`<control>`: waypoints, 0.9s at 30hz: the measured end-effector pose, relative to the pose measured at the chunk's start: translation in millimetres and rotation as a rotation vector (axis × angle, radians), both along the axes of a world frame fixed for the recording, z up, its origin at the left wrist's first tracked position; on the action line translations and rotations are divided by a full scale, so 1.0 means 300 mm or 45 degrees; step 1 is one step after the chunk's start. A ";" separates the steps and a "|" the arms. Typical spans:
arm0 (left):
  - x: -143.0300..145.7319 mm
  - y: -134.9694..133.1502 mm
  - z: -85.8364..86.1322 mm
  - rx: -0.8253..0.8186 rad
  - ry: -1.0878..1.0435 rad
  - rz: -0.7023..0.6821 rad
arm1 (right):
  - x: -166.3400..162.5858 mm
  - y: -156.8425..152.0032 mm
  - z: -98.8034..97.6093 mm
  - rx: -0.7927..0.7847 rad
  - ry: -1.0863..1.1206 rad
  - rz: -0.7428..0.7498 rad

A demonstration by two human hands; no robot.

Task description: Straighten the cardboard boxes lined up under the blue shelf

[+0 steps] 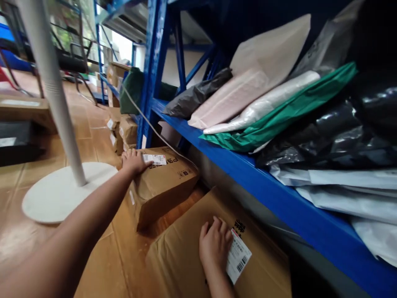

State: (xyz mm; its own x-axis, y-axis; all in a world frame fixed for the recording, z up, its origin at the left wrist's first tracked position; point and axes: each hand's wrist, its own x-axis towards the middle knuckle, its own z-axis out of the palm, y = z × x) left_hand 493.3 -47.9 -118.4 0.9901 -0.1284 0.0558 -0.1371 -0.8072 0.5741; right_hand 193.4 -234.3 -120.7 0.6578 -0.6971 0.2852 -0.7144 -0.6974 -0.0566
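Observation:
My left hand (133, 160) reaches far forward and rests flat on the top corner of a small cardboard box (166, 182) on the floor, fingertips touching its white shipping label (154, 159). Nearer to me, my right hand (214, 244) lies palm down on a large brown cardboard box (186, 260), pressing the edge of a white barcode label (238, 256) stuck to it. Neither hand grips anything.
A blue metal shelf (279, 194) runs along the right, loaded with plastic mailer bags: grey, pink, white, green (279, 116) and black. A white stand with a round base (58, 190) sits on the wooden floor at left. More small boxes (124, 130) lie farther back by the shelf post.

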 end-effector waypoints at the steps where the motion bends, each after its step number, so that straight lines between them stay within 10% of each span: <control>1: 0.032 -0.004 0.005 0.046 0.020 -0.003 | 0.002 0.002 0.000 0.014 -0.001 0.001; 14: -0.055 -0.058 -0.050 0.179 -0.145 -0.094 | 0.024 0.020 0.005 0.140 -0.114 -0.031; 19: -0.156 -0.081 0.000 -0.232 -0.057 -0.068 | 0.017 0.027 0.034 0.150 -0.093 -0.061; 23: -0.498 0.035 -0.057 -0.509 -0.171 -0.047 | 0.027 0.013 0.042 0.188 -0.145 -0.036; 27: -1.093 0.417 -0.240 -0.334 0.322 -0.255 | -0.039 0.087 0.080 0.265 -0.181 0.230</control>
State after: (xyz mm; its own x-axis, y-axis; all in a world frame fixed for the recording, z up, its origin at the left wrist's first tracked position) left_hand 165.2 77.1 -190.5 0.9338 -0.3336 -0.1293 -0.1049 -0.6009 0.7924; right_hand 181.8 -208.3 -96.7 0.7399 -0.6258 0.2468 -0.5549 -0.7752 -0.3019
